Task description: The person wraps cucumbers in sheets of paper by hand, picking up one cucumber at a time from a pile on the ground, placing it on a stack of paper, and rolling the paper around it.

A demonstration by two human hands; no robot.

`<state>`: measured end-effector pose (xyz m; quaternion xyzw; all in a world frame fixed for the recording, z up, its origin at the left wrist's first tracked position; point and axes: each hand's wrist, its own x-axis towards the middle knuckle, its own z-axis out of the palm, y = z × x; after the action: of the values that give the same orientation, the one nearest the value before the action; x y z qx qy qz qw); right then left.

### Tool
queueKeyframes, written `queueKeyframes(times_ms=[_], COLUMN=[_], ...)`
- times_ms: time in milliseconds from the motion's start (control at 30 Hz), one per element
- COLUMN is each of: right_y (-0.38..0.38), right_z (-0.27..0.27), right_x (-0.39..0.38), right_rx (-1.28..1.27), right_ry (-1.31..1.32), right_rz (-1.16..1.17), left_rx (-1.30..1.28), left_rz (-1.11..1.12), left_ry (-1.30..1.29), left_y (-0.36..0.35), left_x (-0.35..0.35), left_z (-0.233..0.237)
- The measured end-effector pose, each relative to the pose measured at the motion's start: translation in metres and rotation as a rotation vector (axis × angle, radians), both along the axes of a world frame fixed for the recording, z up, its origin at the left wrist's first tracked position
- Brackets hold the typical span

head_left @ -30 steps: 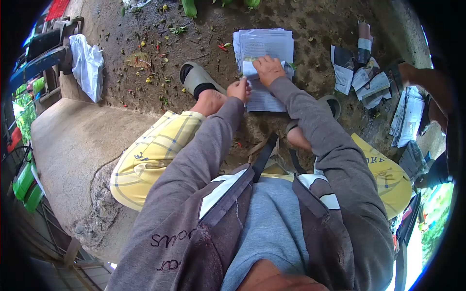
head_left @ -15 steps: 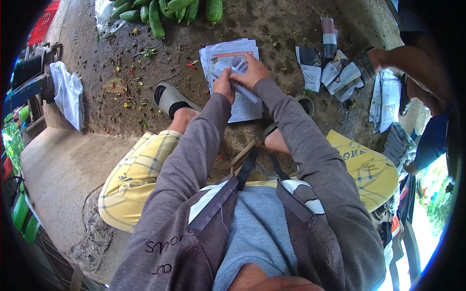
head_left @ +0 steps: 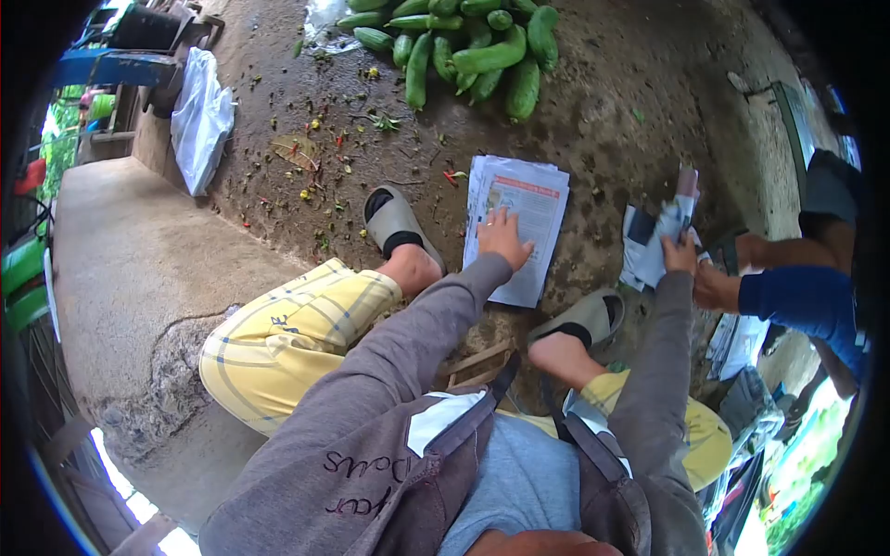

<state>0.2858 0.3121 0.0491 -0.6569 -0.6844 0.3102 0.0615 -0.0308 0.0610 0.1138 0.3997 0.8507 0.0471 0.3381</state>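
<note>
My left hand [head_left: 503, 241] lies with its fingers spread on a stack of newspaper sheets [head_left: 524, 273] on the ground between my feet. Off to the right, my right hand [head_left: 680, 253] is closed around a newspaper roll [head_left: 668, 224], somewhat blurred, over the loose newspaper pieces [head_left: 636, 255]. Just beyond it lies another paper roll [head_left: 687, 182]. Another person's hand [head_left: 714, 285] is close to mine, beside the same papers; its fingers are partly hidden.
A heap of green cucumbers [head_left: 489, 57] lies at the far side, next to clear plastic [head_left: 326, 26]. A white plastic bag [head_left: 201, 120] hangs at the left by a concrete ledge [head_left: 139, 250]. More newspapers [head_left: 739, 345] lie to the right, near the other person's legs.
My hands have parted: the left now rests flat on the stack, while the right has carried the newspaper roll rightward. The other person's hand has come in; the view has shifted.
</note>
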Motion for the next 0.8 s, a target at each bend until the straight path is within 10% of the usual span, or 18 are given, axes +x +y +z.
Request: queueKeyframes(times_ms=[133,267,367,533,800], right_y=[-0.01,-0.008,0.012,0.009,0.02], right_z=[0.051,0.091,0.093,0.062,0.059], right_x=[-0.044,-0.154,-0.274,-0.448,-0.456], right_rx=[-0.129,0.599,0.608,0.764,0.647], right_ry=[-0.786,-0.358,0.097,0.154,0.165], right_rz=[0.186,0.279,0.587,0.913,0.884], left_rx=[0.001,0.011,0.0,0.008,0.027], left_rz=[-0.22,-0.384,-0.395,-0.404,-0.361], left_ry=[0.209,0.356,0.377,0.337,0.299], left_y=[-0.034,-0.044,-0.043,-0.043,-0.043], left_x=[-0.015,-0.016,-0.012,-0.015,-0.013], left_z=[-0.028,-0.051,-0.054,-0.046,-0.049])
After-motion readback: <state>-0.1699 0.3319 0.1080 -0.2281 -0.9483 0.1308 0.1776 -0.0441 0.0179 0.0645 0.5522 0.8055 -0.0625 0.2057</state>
